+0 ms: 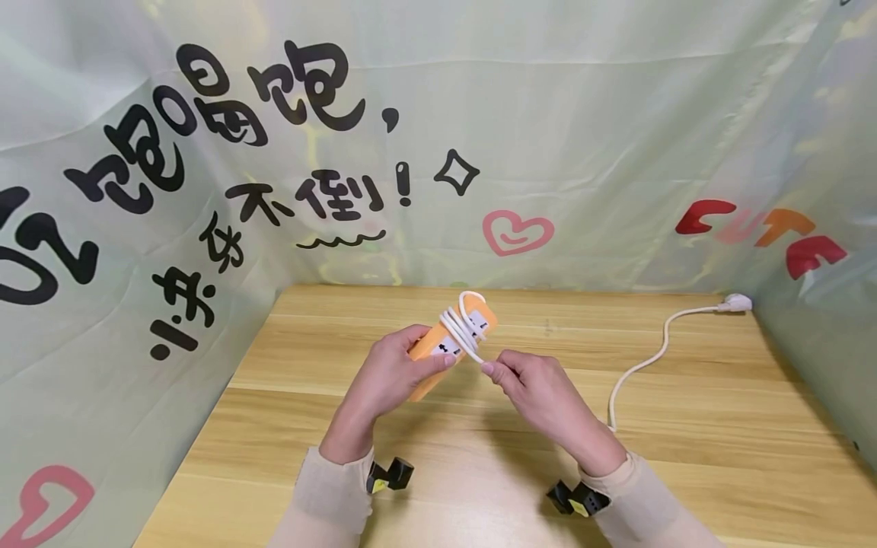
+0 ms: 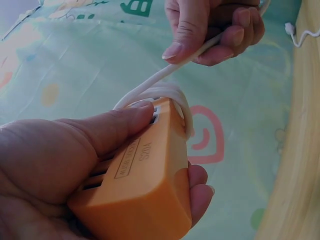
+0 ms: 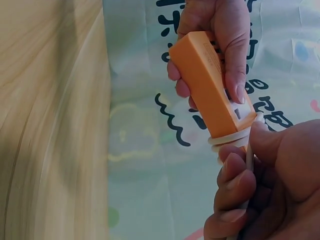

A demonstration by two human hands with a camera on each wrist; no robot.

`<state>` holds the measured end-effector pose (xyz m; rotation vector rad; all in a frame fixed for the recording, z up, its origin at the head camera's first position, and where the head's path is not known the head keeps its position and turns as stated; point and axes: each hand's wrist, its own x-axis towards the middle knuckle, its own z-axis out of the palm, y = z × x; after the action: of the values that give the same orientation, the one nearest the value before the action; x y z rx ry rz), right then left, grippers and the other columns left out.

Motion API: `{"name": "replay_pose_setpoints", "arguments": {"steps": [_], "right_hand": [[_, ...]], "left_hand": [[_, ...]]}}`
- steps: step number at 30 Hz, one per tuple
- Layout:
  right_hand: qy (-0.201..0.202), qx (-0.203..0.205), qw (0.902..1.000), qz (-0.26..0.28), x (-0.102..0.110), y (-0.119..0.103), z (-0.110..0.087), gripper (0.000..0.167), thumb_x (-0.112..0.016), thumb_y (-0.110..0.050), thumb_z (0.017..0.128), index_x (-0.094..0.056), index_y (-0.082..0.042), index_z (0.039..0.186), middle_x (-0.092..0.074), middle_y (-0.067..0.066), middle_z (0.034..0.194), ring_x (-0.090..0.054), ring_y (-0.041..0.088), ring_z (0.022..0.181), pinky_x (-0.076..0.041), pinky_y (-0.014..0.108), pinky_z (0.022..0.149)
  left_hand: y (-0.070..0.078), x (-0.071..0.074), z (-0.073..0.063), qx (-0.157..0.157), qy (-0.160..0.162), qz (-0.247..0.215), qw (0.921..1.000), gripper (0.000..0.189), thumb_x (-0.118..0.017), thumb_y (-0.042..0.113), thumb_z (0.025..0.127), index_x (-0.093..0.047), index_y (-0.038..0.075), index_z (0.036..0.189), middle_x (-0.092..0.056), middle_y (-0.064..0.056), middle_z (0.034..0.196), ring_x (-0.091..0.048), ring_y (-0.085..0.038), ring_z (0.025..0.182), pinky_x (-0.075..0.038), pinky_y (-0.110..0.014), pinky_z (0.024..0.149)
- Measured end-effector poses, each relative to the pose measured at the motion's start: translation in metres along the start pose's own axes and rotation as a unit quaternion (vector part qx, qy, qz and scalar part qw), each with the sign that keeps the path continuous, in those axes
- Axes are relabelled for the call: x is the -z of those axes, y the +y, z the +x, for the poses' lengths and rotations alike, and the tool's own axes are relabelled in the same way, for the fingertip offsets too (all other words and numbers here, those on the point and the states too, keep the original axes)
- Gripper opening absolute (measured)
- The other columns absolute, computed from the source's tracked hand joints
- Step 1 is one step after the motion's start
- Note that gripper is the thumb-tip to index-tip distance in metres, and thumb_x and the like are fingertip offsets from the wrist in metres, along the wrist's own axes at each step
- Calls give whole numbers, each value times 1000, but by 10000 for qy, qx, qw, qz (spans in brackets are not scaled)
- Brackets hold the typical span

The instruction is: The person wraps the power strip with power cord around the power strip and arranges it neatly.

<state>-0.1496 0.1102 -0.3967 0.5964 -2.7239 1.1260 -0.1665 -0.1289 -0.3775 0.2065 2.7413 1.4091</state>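
My left hand grips an orange power strip around its lower half, thumb on the socket face and fingers behind. The strip is tilted, its far end up and to the right. Several turns of white cord wrap its upper part, and one loop stands out past the far end. Just right of the strip, my right hand pinches the cord between thumb and curled fingers. In the left wrist view, the cord runs taut from the wrapped turns to that hand.
The cord's free length trails across the wooden table on the right to a white plug at the back right corner. A printed fabric curtain encloses the back and sides. Small black cameras sit at both wrists.
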Motion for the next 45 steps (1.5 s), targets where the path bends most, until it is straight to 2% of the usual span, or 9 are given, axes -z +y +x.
{"name": "replay_pose_setpoints", "arguments": {"steps": [8,14,22,27,30,34,38,42,45], "right_hand": [[-135,85,9999,49,-2,1,2,18,-63,-13,106,-68,-17,89,-58,-9,74,-48,5,63,-43,25,58],[-214,41,9996,186,-2,3,3,18,-65,-13,105,-68,-18,88,-58,-9,73,-50,5,62,-44,25,56],[-303,-440,9984,-191,3,9,5,36,-64,-39,106,-60,-19,77,-40,-7,63,-36,8,56,-33,27,54],[-309,-894,9939,-560,6,14,8,51,-66,-58,99,-58,-18,69,-39,-7,58,-37,10,54,-34,29,53],[-358,-1008,9927,-551,9,17,9,55,-66,-63,96,-57,-17,67,-38,-7,58,-38,11,54,-34,29,53],[-555,-772,9954,-150,12,20,10,41,-63,-46,105,-63,-16,76,-41,-6,63,-39,11,59,-36,30,57],[-747,-472,9961,79,15,21,11,22,-58,-22,109,-70,-16,92,-54,-4,74,-46,13,66,-41,31,64],[-765,-440,9960,107,16,22,12,18,-60,-18,108,-75,-15,98,-64,-3,82,-54,14,73,-46,33,69],[-744,-507,9959,109,14,22,12,19,-62,-22,108,-73,-15,94,-63,-2,79,-52,13,69,-45,32,65]], "left_hand": [[0,2,1,-2,194,-72,9998,36,-83,41,90,-74,24,121,-72,0,96,-63,-20,80,-51,-36,72],[0,2,0,-179,-14,-457,9988,35,-86,38,88,-75,26,119,-73,1,99,-65,-20,82,-53,-36,73],[-1,6,-4,-277,-346,-785,9959,36,-86,37,88,-75,27,122,-74,0,102,-68,-20,85,-56,-38,75],[-1,9,-4,-356,-502,-784,9950,38,-87,36,87,-75,28,123,-74,1,102,-69,-21,86,-57,-39,77],[-1,10,-3,-389,-606,-843,9938,40,-88,37,86,-76,30,123,-75,1,103,-69,-21,86,-57,-39,77],[-4,12,-3,-397,-721,-1005,9915,40,-87,37,87,-75,29,125,-75,0,105,-70,-22,87,-58,-40,77],[-5,14,-4,-411,-823,-1197,9885,40,-87,35,88,-75,29,125,-75,-1,107,-70,-24,88,-58,-41,78],[-5,16,-4,-513,-980,-1191,9867,40,-87,35,88,-74,28,126,-75,-1,105,-69,-23,86,-58,-41,77],[-4,15,-5,-609,-1185,-1233,9834,39,-86,33,89,-74,26,126,-75,-2,103,-69,-23,85,-58,-40,75]]}}
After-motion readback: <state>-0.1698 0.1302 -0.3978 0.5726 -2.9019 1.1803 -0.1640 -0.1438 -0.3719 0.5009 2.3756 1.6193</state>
